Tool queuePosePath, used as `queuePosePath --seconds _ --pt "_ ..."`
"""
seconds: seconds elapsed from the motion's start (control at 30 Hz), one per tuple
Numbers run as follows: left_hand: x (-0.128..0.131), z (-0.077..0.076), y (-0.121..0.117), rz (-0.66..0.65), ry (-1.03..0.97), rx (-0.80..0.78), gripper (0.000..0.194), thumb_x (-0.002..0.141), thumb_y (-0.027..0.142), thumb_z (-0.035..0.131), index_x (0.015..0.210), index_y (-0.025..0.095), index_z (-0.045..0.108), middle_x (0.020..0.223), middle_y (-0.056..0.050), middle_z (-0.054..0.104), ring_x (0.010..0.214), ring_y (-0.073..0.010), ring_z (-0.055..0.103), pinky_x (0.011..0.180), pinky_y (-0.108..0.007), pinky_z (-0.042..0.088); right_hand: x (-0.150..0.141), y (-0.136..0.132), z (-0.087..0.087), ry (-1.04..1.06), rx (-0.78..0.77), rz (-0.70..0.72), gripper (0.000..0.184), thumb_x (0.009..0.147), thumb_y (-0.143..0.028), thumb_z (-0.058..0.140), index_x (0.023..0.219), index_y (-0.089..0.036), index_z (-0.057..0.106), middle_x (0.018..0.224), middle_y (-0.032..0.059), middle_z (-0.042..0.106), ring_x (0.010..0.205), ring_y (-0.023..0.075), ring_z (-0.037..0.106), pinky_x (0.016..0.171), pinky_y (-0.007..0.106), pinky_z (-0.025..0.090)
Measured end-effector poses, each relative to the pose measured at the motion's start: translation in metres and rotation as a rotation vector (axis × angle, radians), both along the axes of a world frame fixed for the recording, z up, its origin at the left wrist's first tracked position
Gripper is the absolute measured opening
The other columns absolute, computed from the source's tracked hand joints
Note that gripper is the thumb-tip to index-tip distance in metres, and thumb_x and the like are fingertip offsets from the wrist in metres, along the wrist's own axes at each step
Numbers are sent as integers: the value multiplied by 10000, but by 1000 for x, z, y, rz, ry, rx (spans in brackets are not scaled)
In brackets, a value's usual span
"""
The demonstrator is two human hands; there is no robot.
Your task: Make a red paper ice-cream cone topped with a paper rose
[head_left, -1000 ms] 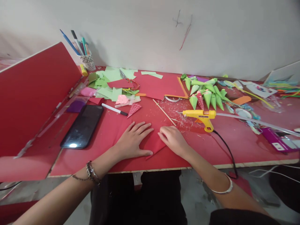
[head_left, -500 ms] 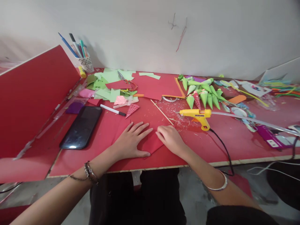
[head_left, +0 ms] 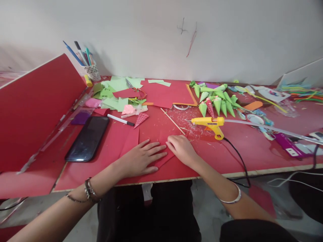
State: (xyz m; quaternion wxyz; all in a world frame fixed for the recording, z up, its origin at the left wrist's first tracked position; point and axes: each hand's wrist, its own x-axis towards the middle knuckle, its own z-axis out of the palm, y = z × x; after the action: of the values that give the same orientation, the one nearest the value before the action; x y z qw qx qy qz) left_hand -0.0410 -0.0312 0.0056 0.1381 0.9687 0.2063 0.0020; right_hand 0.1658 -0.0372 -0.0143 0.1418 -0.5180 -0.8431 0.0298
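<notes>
A sheet of red paper (head_left: pixel 164 162), partly folded, lies near the front edge of the table under both hands. My left hand (head_left: pixel 142 158) rests flat on it with the fingers stretched out. At the paper's right side, my right hand (head_left: pixel 183 149) is closed, its fingers curled onto the paper's edge; the fingertips are partly hidden. Just beyond the right hand lies a thin wooden stick (head_left: pixel 173 121). A small red checked paper cone (head_left: pixel 141 119) and a white marker with a black cap (head_left: pixel 120 120) lie beyond the left hand.
A yellow glue gun (head_left: pixel 209 124) with a long glue stick and black cord lies to the right. Green paper cones (head_left: pixel 217 105) are heaped behind it. A phone (head_left: pixel 87 139) and an upright red board (head_left: pixel 37 114) stand left; scissors (head_left: pixel 137 90) lie among green scraps.
My left hand has slid slightly left and down across the red paper, with its fingers closer together. My right hand stays at the paper's right edge. The view has shifted a little.
</notes>
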Motion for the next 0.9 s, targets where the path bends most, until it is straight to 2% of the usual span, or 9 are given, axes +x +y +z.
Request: queuePosePath --seconds 0.3,0.43,0.53,0.67,0.73,0.9 --pt "-2 4 5 -11 27 -48 595 822 475 401 1350 306 184 1404 -4 277 1294 -202 211 1064 -398 71 0 2 1 -21 15 -10 194 858 -211 401 688 -170 486 651 19 560 623 144 507 628 270 312" --pt "-1 8 6 -2 44 -74 608 810 465 424 1348 311 185 1400 2 285 1293 -197 213 1063 -399 80 3 -9 10 -34 93 -10 177 861 -226 388 809 -157 542 760 75 574 744 190 513 699 313 356" --pt "-2 8 6 6 32 -99 638 787 473 454 1345 313 189 1403 3 279 1292 -192 217 1064 -394 80 4 -27 19 44 161 141 208 858 -204 378 937 -171 568 871 92 576 832 198 498 786 343 364" --pt "-3 6 7 18 16 -129 682 759 427 509 1345 331 173 1411 19 256 1290 -192 222 1064 -398 91 0 -53 21 61 90 403 242 835 -210 419 1022 -198 571 906 77 578 856 181 491 799 326 388" --pt "-4 5 8 22 22 -130 702 742 391 530 1343 340 170 1411 23 255 1290 -195 219 1062 -408 93 -3 -62 16 30 72 423 268 832 -220 424 1063 -202 559 942 82 577 883 189 483 815 337 390" --pt "-3 5 7 24 39 -135 701 735 382 530 1342 336 182 1415 20 247 1290 -200 215 1061 -416 83 -5 -70 6 61 62 341 310 828 -231 431 1123 -217 528 1015 65 578 957 203 466 894 381 349"
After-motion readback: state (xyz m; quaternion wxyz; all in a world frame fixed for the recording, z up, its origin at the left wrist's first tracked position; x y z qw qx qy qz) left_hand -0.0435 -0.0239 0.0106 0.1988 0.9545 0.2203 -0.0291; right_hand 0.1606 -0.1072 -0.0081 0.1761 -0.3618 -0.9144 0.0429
